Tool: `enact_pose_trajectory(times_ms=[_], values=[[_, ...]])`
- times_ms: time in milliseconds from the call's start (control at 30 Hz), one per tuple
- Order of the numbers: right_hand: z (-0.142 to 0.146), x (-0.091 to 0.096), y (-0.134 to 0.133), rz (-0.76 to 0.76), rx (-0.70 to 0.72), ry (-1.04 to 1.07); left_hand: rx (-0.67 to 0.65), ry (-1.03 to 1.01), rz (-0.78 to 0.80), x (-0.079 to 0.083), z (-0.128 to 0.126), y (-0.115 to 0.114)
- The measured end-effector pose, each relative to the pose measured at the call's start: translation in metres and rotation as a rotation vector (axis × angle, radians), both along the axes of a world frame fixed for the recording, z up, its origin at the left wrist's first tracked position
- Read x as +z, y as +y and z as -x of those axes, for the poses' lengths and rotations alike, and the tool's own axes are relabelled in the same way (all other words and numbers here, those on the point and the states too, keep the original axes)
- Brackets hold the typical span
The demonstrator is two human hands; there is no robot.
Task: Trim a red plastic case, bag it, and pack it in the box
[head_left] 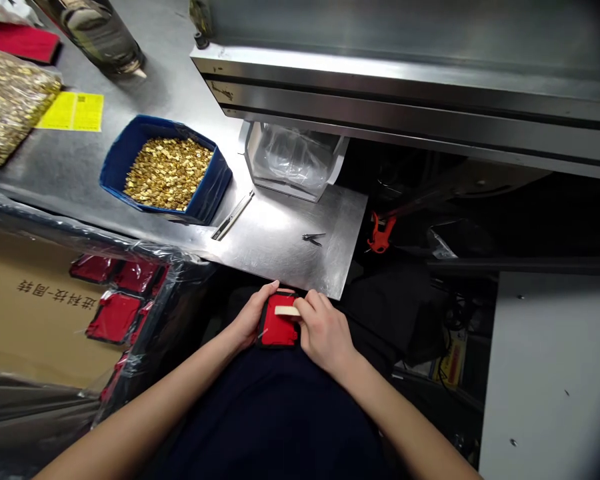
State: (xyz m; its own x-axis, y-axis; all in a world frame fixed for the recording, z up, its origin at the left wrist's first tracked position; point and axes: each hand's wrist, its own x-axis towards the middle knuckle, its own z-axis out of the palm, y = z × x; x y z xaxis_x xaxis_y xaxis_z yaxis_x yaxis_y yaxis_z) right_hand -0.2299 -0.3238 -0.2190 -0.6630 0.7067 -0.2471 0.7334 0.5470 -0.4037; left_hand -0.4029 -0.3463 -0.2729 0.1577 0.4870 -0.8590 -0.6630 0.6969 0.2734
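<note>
Close to my body, a red rectangular part with a dark edge (280, 330) is gripped along its left side by my left hand (254, 313), thumb at the upper corner. My right hand (327, 328) is closed around a pale flat stick (286, 311), whose free end lies over the red face. Beyond both hands, a small pair of dark tweezers or nippers (313, 239) rests on the metal plate (290, 260). A slim utility knife (233, 215) lies to the left of it.
A blue bin (220, 183) holds many small gold pieces. Behind the plate stands a grey bin (287, 191) with clear plastic bags. A cardboard-lined box (35, 327) at left holds several bagged red parts (114, 317). A heavy metal beam (405, 100) crosses above; orange clamp (381, 232) at right.
</note>
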Motion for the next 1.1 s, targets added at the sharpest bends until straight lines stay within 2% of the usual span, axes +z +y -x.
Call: enact_pose_trajectory(times_ms=[133, 267, 400, 533, 633, 767, 900, 1033, 1100], values=[[0.005, 0.002, -0.001, 0.021, 0.111, 0.032, -0.007, -0.007, -0.003, 0.000, 0.001, 0.000], [0.005, 0.004, 0.000, -0.003, 0.015, 0.011, 0.009, -0.020, -0.006, 0.001, 0.001, 0.000], [0.001, 0.005, 0.002, 0.026, 0.090, 0.022, 0.004, -0.028, 0.003, 0.002, 0.001, 0.000], [-0.005, 0.006, 0.003, 0.017, 0.030, -0.020, 0.002, -0.043, 0.017, 0.002, 0.002, 0.001], [-0.009, 0.005, 0.003, 0.044, 0.114, 0.003, 0.000, -0.045, 0.020, 0.002, 0.003, 0.002], [-0.014, 0.005, 0.003, 0.049, 0.001, -0.032, -0.004, -0.051, 0.033, 0.003, 0.004, 0.003], [-0.018, 0.003, 0.000, 0.071, 0.084, 0.000, -0.006, -0.047, 0.029, 0.004, 0.004, 0.003], [-0.020, 0.001, -0.001, 0.060, -0.066, -0.021, 0.000, -0.057, 0.045, 0.006, 0.005, 0.005], [-0.021, 0.000, -0.001, 0.067, -0.036, -0.017, -0.009, -0.070, 0.050, 0.006, 0.005, 0.005]])
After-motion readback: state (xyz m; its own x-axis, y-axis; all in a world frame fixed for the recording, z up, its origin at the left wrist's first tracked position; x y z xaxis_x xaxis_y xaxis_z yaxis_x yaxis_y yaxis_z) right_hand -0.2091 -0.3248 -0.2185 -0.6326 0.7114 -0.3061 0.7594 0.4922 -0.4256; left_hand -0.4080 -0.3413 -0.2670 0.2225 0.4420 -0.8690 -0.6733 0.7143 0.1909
